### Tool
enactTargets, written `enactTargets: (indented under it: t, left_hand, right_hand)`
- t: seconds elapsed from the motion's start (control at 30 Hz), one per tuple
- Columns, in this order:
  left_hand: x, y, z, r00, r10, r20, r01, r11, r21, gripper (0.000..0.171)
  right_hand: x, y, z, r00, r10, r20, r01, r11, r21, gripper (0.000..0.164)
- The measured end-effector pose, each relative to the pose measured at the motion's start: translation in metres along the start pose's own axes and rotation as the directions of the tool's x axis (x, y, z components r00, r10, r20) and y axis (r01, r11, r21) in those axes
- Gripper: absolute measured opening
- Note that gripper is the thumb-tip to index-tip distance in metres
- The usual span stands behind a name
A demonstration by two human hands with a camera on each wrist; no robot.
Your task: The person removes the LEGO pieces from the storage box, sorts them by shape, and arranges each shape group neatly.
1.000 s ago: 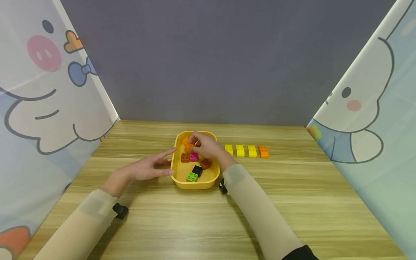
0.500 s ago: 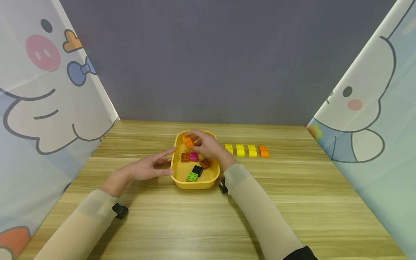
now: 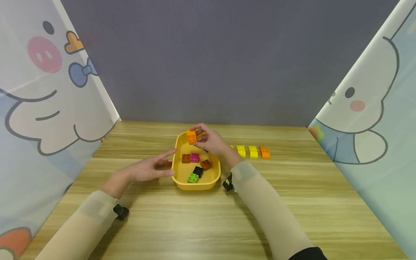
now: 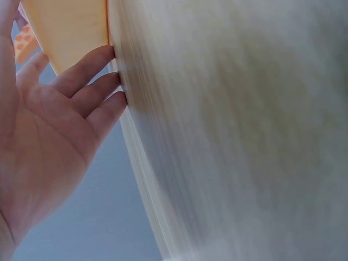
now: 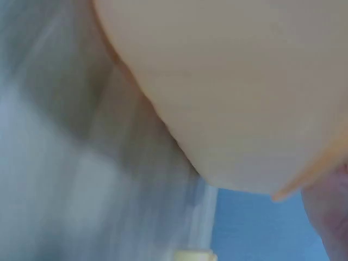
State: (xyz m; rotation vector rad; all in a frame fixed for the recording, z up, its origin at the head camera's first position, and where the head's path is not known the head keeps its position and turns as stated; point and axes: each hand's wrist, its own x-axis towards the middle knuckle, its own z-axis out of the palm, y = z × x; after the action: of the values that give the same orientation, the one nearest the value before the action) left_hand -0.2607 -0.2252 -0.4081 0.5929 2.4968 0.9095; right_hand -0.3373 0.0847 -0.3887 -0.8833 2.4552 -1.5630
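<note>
Tabletop (image 3: 182, 224), orange brick (image 3: 191, 137) pinched at tip of right grip (image 3: 212, 141), left grip (image 3: 146, 169) splayed against tray (image 3: 196, 186)

Table (image 3: 182, 224) softly shadowed; right wrist view blurred.

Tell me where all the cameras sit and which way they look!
Head: on the person's head, looking forward and down at the yellow tray; the left hand, right hand and sleeves show.
Left wrist: on that wrist, looking toward the tray's side; the left palm and fingers show.
Right wrist: on that wrist, looking closely at the tray's outer wall; only some skin shows, probably the right hand.
Shared: head and left wrist both show the tray, left hand and held orange brick.
</note>
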Motion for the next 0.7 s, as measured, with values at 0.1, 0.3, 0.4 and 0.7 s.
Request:
enactTargets:
  t: [0.1, 0.3, 0.4, 0.7]
  left_hand:
    - [0.0, 0.001, 0.0, 1.0, 0.003, -0.002, -0.003, 1.0, 0.004, 0.094]
    - [0.0, 0.0, 0.001, 1.0, 0.013, -0.007, -0.013, 1.0, 0.008, 0.096]
    - [0.0, -0.001, 0.001, 1.0, 0.014, -0.009, -0.014, 1.0, 0.004, 0.096]
    - [0.0, -0.001, 0.001, 1.0, 0.012, -0.004, -0.012, 1.0, -0.014, 0.095]
  right_hand:
    - [-0.008, -0.003, -0.013, 1.0, -0.01, -0.004, 0.01, 0.999, 0.031, 0.052]
    - [-0.031, -0.001, -0.044, 1.0, 0.002, -0.001, -0.002, 1.0, 0.031, 0.051]
    - [-0.047, 0.002, -0.06, 1.0, 0.009, -0.012, -0.009, 1.0, -0.012, 0.051]
    - [-0.107, 0.031, -0.132, 0.987, 0.123, -0.108, -0.128, 0.991, -0.047, 0.056]
